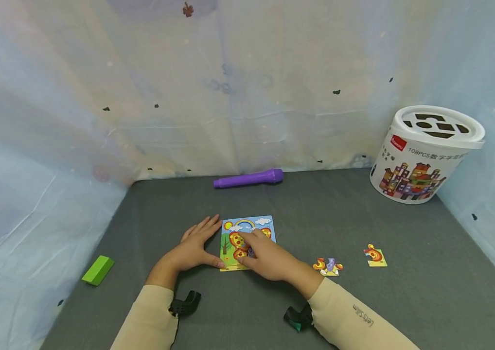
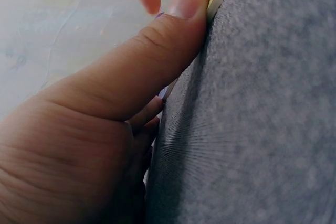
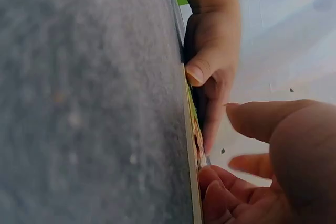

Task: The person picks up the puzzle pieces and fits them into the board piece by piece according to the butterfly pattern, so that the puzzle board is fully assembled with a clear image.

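Note:
A jigsaw puzzle [image 1: 230,224] with a sun, rainbow and butterfly picture lies flat on the dark table. Spread beside its left edge is my left hand [image 1: 192,250], its thumb on the lower left corner and its fingertips near the upper left one. My right hand [image 1: 271,257] lies over the puzzle's lower right part and hides much of it. In the right wrist view its fingers [image 3: 215,187] touch the board, with the thumb raised off it and nothing seen pinched between. Right of this hand lie a small group of puzzle pieces [image 1: 331,267] and a single corner piece [image 1: 377,256].
A purple microphone-shaped toy [image 1: 247,179] lies along the table's back edge. A white lidded tub [image 1: 422,155] stands at the back right corner. A green block [image 1: 98,270] sits near the left edge. Cloth hangs behind and at both sides of the table [image 1: 164,199].

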`<state>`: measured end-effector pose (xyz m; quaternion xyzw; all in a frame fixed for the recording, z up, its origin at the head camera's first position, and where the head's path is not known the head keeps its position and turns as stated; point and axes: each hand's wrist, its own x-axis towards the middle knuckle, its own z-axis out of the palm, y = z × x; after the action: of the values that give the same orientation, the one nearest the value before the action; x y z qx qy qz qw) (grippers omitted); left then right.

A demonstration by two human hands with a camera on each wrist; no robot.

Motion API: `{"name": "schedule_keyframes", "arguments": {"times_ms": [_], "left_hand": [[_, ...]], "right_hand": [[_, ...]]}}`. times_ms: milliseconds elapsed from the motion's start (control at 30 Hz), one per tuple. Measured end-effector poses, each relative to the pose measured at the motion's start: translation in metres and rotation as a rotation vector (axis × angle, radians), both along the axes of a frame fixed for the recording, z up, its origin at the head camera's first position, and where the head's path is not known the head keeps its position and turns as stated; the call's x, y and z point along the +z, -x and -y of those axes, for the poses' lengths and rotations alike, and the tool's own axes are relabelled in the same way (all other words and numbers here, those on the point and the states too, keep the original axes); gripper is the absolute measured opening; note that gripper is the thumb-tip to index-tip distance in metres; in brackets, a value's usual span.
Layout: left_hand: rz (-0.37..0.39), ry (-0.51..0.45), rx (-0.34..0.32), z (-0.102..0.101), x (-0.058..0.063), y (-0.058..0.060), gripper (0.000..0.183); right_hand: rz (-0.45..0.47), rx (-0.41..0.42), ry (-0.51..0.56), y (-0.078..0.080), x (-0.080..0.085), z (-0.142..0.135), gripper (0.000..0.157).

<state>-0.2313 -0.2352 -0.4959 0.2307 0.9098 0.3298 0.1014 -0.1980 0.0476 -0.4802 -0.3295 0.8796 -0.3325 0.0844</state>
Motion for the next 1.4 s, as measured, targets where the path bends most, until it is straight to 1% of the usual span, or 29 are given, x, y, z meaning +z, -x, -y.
{"name": "schedule_keyframes", "arguments": {"times_ms": [67, 167, 300, 433, 567, 700, 767, 867, 967, 1067, 1167, 1300, 1333, 1400], "left_hand": [[0.002, 0.001, 0.001, 0.000, 0.001, 0.000, 0.130], [0.008, 0.011, 0.001, -0.001, 0.001, 0.000, 0.129], [0.018, 0.021, 0.005, -0.001, 0.001, 0.001, 0.129], [0.026, 0.035, 0.010, 0.000, 0.000, 0.003, 0.128], [0.039, 0.045, 0.013, 0.001, 0.001, 0.003, 0.127], [0.043, 0.041, 0.012, 0.001, 0.001, 0.003, 0.127], [0.039, 0.042, 0.011, 0.001, 0.001, 0.003, 0.127], [0.027, 0.033, 0.004, 0.001, 0.000, 0.003, 0.128], [0.013, 0.011, -0.007, 0.001, 0.000, 0.003, 0.128], [0.009, -0.009, -0.009, 0.001, -0.002, 0.004, 0.128], [-0.012, -0.011, -0.012, 0.003, -0.008, 0.006, 0.128], [-0.019, -0.028, -0.018, 0.004, -0.009, 0.005, 0.127], [-0.011, -0.032, -0.016, 0.003, -0.007, 0.004, 0.127], [-0.018, -0.028, -0.016, 0.003, -0.008, 0.004, 0.127]], "right_hand": [[-0.019, 0.015, -0.012, -0.001, 0.000, -0.002, 0.055], [-0.110, 0.085, -0.099, -0.006, 0.001, -0.003, 0.050], [-0.247, 0.161, -0.252, -0.012, 0.003, -0.003, 0.054], [-0.317, 0.171, -0.327, -0.016, 0.003, 0.000, 0.058], [-0.344, 0.164, -0.346, -0.017, 0.003, 0.002, 0.058], [-0.352, 0.171, -0.341, -0.017, 0.003, 0.002, 0.059], [-0.342, 0.167, -0.333, -0.017, 0.002, 0.002, 0.059], [-0.311, 0.157, -0.324, -0.016, 0.001, 0.002, 0.063], [-0.303, 0.156, -0.330, -0.016, 0.001, 0.002, 0.066], [-0.333, 0.174, -0.357, -0.016, 0.001, 0.002, 0.065], [-0.376, 0.182, -0.396, -0.017, 0.001, 0.003, 0.063], [-0.421, 0.170, -0.450, -0.020, 0.002, 0.006, 0.062], [-0.425, 0.167, -0.460, -0.021, 0.002, 0.007, 0.062], [-0.424, 0.164, -0.468, -0.022, 0.003, 0.008, 0.062]]}}
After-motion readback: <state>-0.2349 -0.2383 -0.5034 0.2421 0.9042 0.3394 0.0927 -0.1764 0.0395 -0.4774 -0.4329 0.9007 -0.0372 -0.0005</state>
